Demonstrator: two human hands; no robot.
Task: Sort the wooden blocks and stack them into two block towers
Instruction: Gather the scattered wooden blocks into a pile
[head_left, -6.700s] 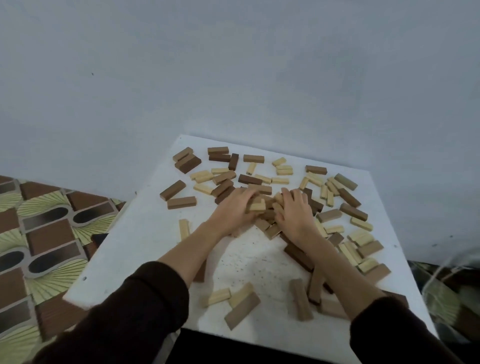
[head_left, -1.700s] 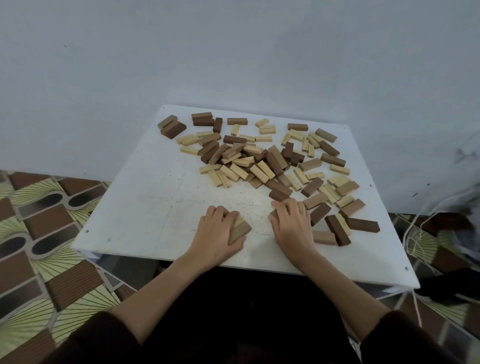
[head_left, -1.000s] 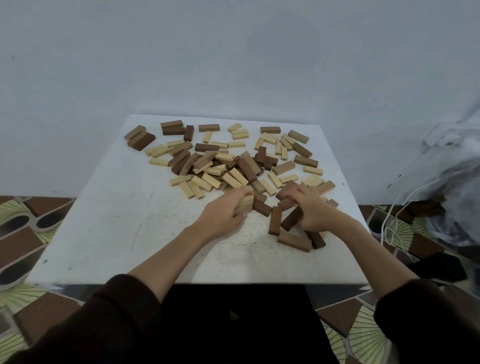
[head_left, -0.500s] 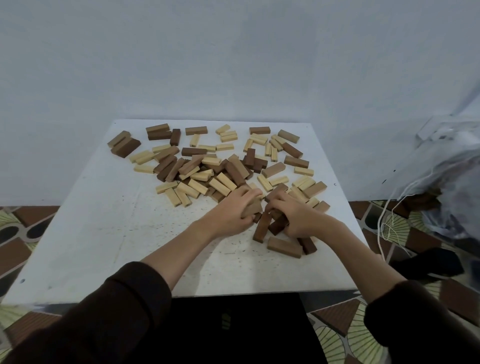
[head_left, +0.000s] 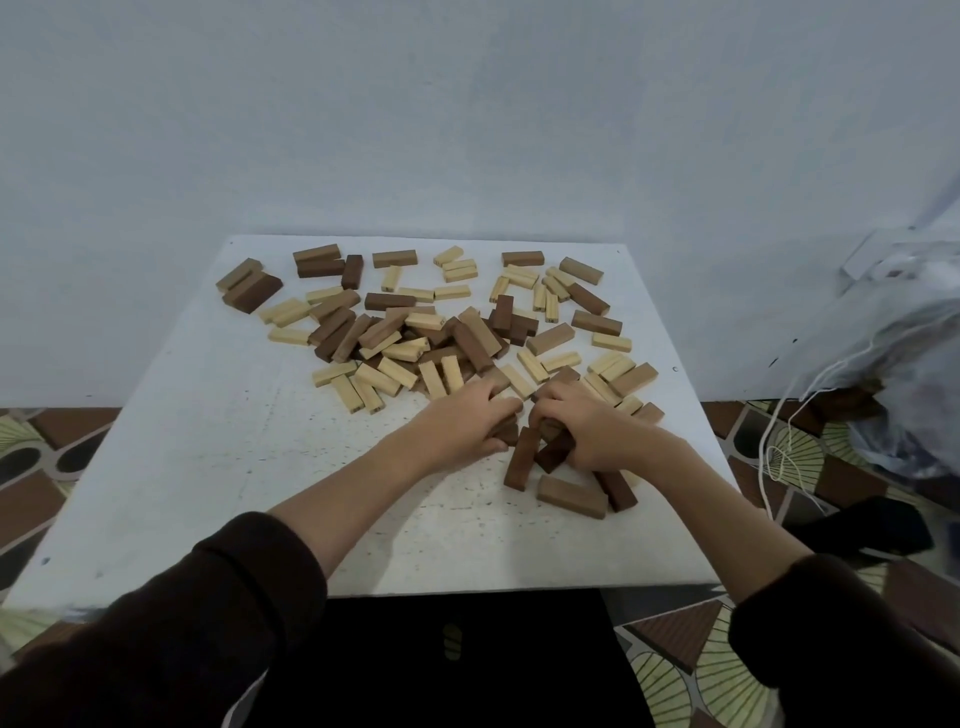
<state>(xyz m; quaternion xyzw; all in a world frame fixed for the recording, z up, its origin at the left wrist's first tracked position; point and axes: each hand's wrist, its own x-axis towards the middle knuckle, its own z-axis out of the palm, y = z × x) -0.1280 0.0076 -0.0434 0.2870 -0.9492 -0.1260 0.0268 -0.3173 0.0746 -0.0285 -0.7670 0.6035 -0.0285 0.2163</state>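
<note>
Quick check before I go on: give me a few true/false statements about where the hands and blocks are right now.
1. Both hands are at the near edge of the block pile. True: the left hand and right hand work side by side there.
2. Two finished towers stand on the table. False: no tower is built on the white table; the blocks lie scattered flat.
3. The right hand grips dark blocks. True: its fingers curl round dark brown blocks.
4. Only dark blocks are on the table. False: pale blocks are mixed among them.
5. The near left part of the table is piled with blocks. False: the blocks lie at the far and right parts.
</note>
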